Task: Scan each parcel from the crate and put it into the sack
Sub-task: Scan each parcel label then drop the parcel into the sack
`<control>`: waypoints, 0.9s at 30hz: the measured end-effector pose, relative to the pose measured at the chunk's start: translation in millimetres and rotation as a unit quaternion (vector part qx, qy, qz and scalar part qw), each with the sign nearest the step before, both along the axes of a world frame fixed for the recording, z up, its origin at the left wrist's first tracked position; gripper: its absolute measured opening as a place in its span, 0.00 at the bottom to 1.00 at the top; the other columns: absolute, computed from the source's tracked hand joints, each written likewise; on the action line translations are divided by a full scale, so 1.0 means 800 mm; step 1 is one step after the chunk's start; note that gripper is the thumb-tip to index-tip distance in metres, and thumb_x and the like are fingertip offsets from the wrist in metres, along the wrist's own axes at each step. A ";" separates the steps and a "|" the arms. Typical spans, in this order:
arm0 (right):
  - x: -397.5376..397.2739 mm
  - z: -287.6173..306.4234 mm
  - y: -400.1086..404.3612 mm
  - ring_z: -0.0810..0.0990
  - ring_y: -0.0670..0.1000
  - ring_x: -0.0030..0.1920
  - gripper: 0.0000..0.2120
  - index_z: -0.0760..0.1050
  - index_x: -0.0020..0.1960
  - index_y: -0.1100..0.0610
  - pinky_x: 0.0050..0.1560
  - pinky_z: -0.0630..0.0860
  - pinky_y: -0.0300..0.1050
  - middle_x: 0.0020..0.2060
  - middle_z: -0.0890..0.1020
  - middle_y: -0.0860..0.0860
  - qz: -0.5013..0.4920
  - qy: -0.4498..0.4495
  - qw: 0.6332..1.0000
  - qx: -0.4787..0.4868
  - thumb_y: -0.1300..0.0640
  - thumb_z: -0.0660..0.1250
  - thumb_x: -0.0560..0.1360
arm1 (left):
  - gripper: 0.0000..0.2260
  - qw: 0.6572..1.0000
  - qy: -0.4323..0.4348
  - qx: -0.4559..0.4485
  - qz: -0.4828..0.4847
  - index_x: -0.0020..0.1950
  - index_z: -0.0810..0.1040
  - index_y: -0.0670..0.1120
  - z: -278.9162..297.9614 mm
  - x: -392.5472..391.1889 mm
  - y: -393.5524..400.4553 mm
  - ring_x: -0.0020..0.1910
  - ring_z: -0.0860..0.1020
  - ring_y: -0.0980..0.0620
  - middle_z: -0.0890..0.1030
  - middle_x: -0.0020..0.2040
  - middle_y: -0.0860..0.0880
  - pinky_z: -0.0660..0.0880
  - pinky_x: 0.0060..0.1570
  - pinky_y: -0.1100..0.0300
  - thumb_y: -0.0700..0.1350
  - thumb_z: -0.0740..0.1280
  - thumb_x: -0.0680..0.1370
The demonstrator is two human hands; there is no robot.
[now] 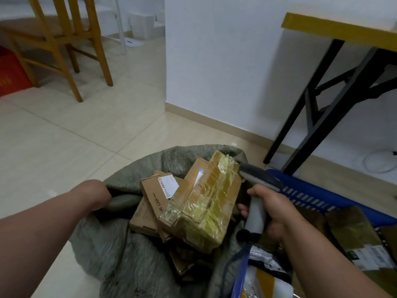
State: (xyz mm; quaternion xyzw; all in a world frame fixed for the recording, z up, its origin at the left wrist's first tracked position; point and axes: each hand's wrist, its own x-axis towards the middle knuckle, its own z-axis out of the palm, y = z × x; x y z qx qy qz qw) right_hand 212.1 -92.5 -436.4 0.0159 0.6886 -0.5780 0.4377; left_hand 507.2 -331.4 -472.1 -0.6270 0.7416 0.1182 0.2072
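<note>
A grey-green woven sack (120,250) lies open on the floor. Inside it are several cardboard parcels; on top is a box wrapped in yellowish tape (204,203), and under it lies a flat brown box with a white label (160,191). My left hand (101,193) grips the sack's left rim and holds it open. My right hand (272,209) is shut on a grey barcode scanner (256,190), whose head points at the parcels in the sack. A blue crate (318,193) at the right holds more parcels (354,235).
A wooden chair (64,41) stands at the far left, with something red (10,72) beside it. A white wall corner (214,61) rises behind the sack. A folding table with black legs (335,87) is at the right. Pale tiled floor lies to the left.
</note>
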 end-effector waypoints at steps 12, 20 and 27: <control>0.008 0.039 -0.004 0.84 0.53 0.44 0.04 0.80 0.47 0.59 0.50 0.81 0.51 0.37 0.86 0.54 -0.065 0.127 0.986 -0.091 0.61 0.70 0.72 | 0.27 0.814 0.546 -0.129 0.152 0.67 0.77 0.49 0.110 -0.028 0.023 0.53 0.79 0.38 0.80 0.56 0.41 0.78 0.51 0.44 0.30 0.59 0.71; 0.007 0.138 0.004 0.80 0.53 0.47 0.15 0.79 0.53 0.58 0.41 0.76 0.47 0.45 0.81 0.53 -0.099 0.204 0.958 -0.174 0.57 0.71 0.67 | 0.24 0.703 0.685 -0.080 0.172 0.61 0.80 0.54 0.280 -0.051 0.046 0.56 0.77 0.43 0.76 0.58 0.46 0.78 0.55 0.50 0.30 0.57 0.75; 0.017 0.202 0.031 0.79 0.49 0.44 0.07 0.75 0.42 0.47 0.47 0.77 0.49 0.40 0.79 0.48 -0.116 0.315 0.914 -0.229 0.57 0.71 0.72 | 0.16 0.609 0.785 0.004 0.115 0.38 0.75 0.47 0.372 -0.056 0.105 0.39 0.79 0.50 0.74 0.43 0.45 0.82 0.40 0.58 0.29 0.55 0.72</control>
